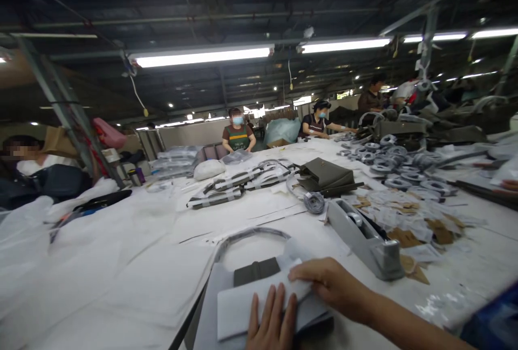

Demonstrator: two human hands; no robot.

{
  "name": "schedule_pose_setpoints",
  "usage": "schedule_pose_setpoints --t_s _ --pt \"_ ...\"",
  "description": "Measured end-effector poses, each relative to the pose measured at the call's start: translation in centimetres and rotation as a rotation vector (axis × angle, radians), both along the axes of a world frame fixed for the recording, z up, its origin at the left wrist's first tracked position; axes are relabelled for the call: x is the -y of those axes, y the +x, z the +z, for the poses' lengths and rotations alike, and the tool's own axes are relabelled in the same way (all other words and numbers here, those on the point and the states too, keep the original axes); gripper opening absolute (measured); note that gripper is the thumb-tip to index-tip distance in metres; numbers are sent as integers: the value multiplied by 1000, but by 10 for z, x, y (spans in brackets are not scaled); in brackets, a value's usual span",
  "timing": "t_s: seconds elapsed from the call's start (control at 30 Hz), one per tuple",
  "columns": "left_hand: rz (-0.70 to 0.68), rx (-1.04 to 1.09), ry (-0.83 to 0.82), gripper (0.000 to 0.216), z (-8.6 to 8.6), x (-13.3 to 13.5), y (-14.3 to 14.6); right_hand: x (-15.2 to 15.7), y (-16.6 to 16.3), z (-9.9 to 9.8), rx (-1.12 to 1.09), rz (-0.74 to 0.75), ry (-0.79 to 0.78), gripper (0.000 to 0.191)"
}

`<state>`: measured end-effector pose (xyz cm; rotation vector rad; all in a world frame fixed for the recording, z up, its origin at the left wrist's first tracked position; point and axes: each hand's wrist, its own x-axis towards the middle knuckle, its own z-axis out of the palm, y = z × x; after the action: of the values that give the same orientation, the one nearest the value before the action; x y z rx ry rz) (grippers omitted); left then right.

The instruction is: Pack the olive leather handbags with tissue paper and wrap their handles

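Observation:
A dark olive bag [256, 271] lies in front of me, its looped handle [251, 232] covered in a clear or grey wrap. Over the bag is a folded white padding sheet [237, 312], perhaps foam or paper, with more white wrapping beneath it. My left hand [272, 320] rests flat on this sheet, fingers stretched out. At the sheet's upper right edge, my right hand [326, 285] is closed on it, thumb and fingers together. Most of the bag is hidden under the white layers.
A grey tape dispenser [364, 239] stands right of my hands. Beyond it are another olive bag [326, 175], a coiled strap [314, 203], wrapped handles [243, 180] and brown tags [407, 238]. Several co-workers sit around; one in a green apron [238, 138] faces me.

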<state>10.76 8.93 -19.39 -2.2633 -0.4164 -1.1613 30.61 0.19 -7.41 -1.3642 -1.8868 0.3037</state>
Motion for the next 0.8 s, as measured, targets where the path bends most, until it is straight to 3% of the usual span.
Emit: schedule_pose_setpoints --t_s 0.17,0.3,0.37,0.43,0.53,0.8 --pt "11 47 81 32 3 -7 2 10 -5 -40 190 56 223 57" --pt "-1 -182 -216 48 29 22 -13 26 -12 -48 250 -19 355 51" --pt "-4 -194 -376 51 44 35 -18 33 -14 -46 282 -11 402 43" --pt "4 -247 -511 56 54 41 -18 36 -12 -46 303 13 372 38" --pt "31 -301 -589 64 59 42 -16 36 -7 -50 274 43 333 37" --pt "41 -355 -541 61 61 44 -16 52 2 -57 276 79 275 33"
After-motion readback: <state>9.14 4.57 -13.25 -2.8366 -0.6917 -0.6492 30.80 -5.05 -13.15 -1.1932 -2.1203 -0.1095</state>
